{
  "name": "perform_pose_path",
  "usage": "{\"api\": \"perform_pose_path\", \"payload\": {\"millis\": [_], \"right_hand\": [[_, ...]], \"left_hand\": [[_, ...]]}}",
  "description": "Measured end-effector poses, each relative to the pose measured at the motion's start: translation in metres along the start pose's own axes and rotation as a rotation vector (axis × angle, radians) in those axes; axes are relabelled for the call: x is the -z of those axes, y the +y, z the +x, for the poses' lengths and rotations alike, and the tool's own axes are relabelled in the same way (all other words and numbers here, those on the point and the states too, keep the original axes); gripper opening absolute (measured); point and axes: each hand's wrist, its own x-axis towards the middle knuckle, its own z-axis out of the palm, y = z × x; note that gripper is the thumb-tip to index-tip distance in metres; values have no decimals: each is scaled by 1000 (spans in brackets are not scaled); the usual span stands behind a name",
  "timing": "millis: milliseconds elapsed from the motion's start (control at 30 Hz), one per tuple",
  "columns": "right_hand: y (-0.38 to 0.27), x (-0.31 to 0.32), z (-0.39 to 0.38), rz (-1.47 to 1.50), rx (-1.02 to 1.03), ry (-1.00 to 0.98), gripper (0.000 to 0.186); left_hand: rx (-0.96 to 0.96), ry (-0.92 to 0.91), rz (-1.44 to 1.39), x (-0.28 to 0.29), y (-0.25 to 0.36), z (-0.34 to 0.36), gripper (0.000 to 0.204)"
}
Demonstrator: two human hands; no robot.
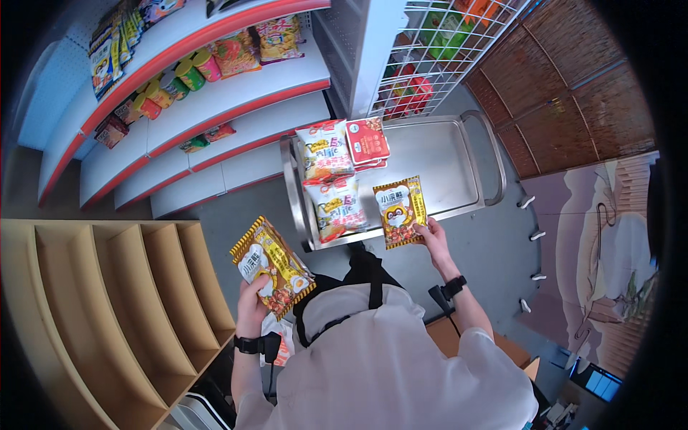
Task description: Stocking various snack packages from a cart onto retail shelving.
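Note:
Low at the left, my left hand [252,307] is closed around a brown-and-yellow snack packet [271,266] with striped ends; a second one may lie under it, but I cannot tell. On the other side, my right hand [431,236] pinches the lower right corner of a similar snack packet [396,212], held upright over the near edge of a metal tray cart [438,166]. At that cart's left end lie two white-and-red snack bags [324,150], one nearer me than the other. Beside them rests a red box [368,140], apparently stacked on another.
White shelves with red edges [236,115] stand at the far left, holding bags and colourful cans [189,74]. A wooden shelf unit [115,287] is close on my left. Behind the cart hangs a white wire rack [423,57]. A patterned panel [588,251] stands at right.

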Motion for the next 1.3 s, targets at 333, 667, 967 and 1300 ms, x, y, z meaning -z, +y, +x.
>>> {"api": "perform_pose_path", "payload": {"millis": [333, 667, 967, 1300], "right_hand": [[85, 13, 119, 40, -173, -178, 29], [113, -6, 161, 71, -171, -218, 40], [126, -11, 188, -489, 106, -58, 47], [106, 5, 192, -779, 119, -177, 43]], "left_hand": [[-17, 129, 5, -62, -54, -28, 51], [-124, 238, -9, -64, -63, -48, 48], [-189, 233, -120, -57, -70, -53, 45], [-169, 142, -79, -78, -64, -41, 46]]}}
